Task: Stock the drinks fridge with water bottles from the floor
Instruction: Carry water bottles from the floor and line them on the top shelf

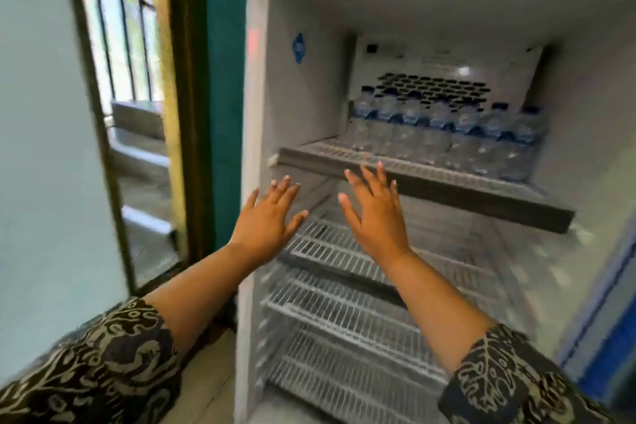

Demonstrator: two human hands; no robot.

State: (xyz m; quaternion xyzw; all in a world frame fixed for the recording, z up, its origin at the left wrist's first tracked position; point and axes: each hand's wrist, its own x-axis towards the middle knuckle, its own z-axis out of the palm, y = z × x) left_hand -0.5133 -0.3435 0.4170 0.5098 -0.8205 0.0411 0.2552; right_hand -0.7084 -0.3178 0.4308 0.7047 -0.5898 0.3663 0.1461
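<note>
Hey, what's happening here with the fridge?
A person is stocking an open fridge with water. The left hand and right hand are held out open, holding nothing, just in front of the top shelf. A row of bottles stands at the back of that shelf. None show on the wire shelves below.

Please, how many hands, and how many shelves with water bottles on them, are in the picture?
Hands: 2, left hand and right hand, both empty
Shelves with water bottles: 1, the top shelf
Total: 3
</note>
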